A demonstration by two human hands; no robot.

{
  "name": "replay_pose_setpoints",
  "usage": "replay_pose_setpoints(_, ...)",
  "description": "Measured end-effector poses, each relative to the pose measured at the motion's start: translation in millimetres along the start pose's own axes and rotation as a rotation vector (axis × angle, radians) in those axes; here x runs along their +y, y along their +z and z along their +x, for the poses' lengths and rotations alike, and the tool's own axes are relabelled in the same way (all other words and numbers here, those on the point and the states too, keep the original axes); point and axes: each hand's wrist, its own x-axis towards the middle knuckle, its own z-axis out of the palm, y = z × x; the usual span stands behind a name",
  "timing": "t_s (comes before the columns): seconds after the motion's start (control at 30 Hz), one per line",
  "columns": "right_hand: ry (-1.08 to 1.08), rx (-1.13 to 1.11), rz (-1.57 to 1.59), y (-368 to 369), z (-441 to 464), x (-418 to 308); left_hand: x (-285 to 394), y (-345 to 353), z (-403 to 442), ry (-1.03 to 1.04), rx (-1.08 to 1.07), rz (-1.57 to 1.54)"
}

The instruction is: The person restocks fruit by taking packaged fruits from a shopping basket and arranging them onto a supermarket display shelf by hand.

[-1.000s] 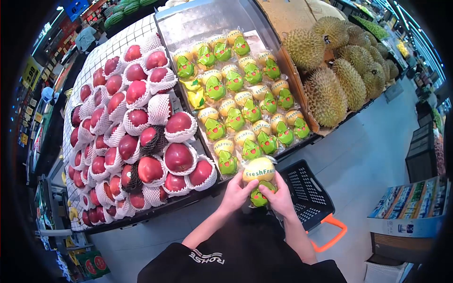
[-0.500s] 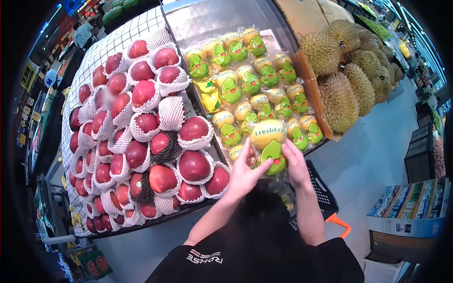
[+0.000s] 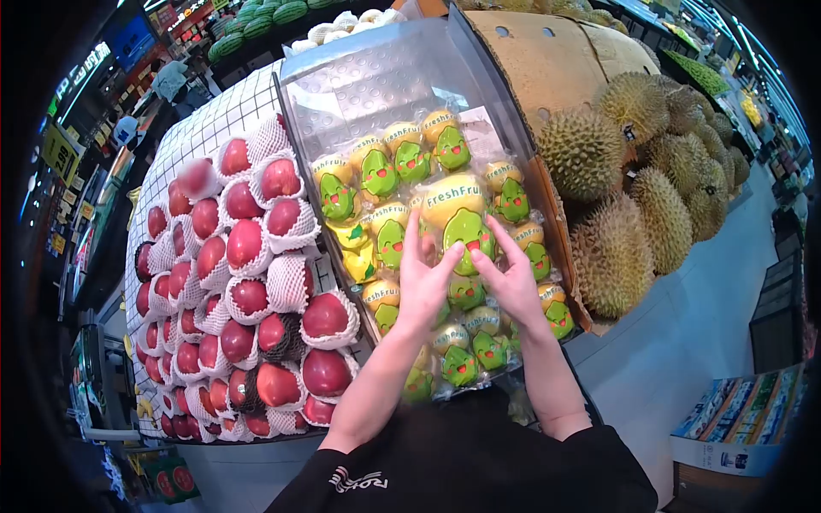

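Between my hands is a clear bagged fruit pack [image 3: 451, 198], printed yellow with "FreshFruit" and a smiling green cartoon figure. My left hand [image 3: 425, 280] grips its left side, and my right hand [image 3: 513, 278] grips its right side. Both thumbs press on the lower front of the bag. Below and around it, several matching packs [image 3: 379, 171] lie in rows in the display bin. Two yellow packs with green leaves [image 3: 357, 256] lie at the bin's left side. The held pack covers some of those beneath.
Red apples in white foam nets [image 3: 244, 244] fill the stand at left. Durians [image 3: 611, 256] are piled at right beside a cardboard box edge [image 3: 560, 248]. Watermelons [image 3: 248, 26] sit at the back. A boxed display [image 3: 735, 419] stands at lower right.
My hands have carried the bagged fruit pack forward and slightly left, from the bin's front edge to over its middle rows. The camera view has shifted too.
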Motion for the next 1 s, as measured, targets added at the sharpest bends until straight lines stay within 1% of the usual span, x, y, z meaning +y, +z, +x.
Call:
replay_pose_setpoints(0.07,-0.16,0.07,-0.067,-8,38,9,-3,14,44,0.005,-0.03,-0.015)
replay_pose_setpoints(0.13,-0.223,0.11,-0.114,-18,78,13,-4,27,85,-0.02,-0.077,-0.01)
replay_pose_setpoints(0.23,-0.303,0.143,-0.223,-32,132,16,0,48,133,0.026,-0.07,0.093)
replay_pose_setpoints(0.33,-0.374,0.202,-0.29,-35,168,22,-9,55,173,0.026,-0.105,0.07)
replay_pose_setpoints(0.47,-0.246,0.166,-0.144,-39,204,44,-18,56,205,-0.057,-0.071,0.219)
replay_pose_setpoints(0.57,-0.122,0.14,0.037,-40,209,40,-28,54,214,-0.054,-0.033,0.246)
replay_pose_setpoints(0.6,-0.071,0.128,0.104,-40,209,38,-28,55,213,-0.019,-0.045,0.325)
replay_pose_setpoints(0.67,-0.071,0.133,-0.049,-43,213,44,-23,59,212,0.057,-0.073,0.479)
replay_pose_setpoints(0.7,-0.056,0.121,-0.136,-46,212,42,-24,57,213,0.168,-0.091,0.552)
replay_pose_setpoints(0.73,-0.042,0.108,-0.223,-47,212,40,-24,55,215,0.158,-0.115,0.648)
replay_pose_setpoints(0.8,-0.198,0.219,-0.58,-42,211,44,-22,51,221,0.138,-0.161,0.84)
replay_pose_setpoints(0.83,-0.281,0.275,-0.757,-38,209,43,-26,48,223,0.185,-0.156,0.816)
replay_pose_setpoints(0.93,-0.222,0.289,-1.013,-29,187,16,-40,40,227,0.296,-0.128,0.707)
replay_pose_setpoints(1.0,-0.278,0.251,-1.012,-31,180,11,-40,43,218,0.327,-0.09,0.581)
